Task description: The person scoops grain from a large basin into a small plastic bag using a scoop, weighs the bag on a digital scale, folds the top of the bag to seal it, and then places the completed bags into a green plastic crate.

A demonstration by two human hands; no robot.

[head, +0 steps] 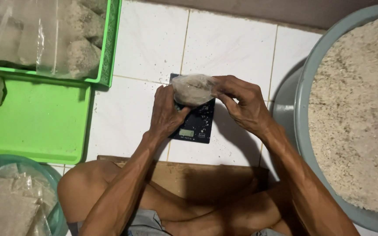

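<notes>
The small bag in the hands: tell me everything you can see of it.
The bag is small, clear plastic, filled with pale, sandy granules, rounded and plump. The left hand grips its left side and underside; the right hand pinches its right end, where the plastic bunches. It sits over the top edge of the dark scale; whether it rests on the scale cannot be told.

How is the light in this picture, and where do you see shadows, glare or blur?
Head view: dim, warm light; the white tiled floor is brightest, with soft glare. Both hands, left and right, cast shadows over the dark scale. The small plastic bag looks slightly soft; the grey basin throws a shadow on the tiles.
</notes>
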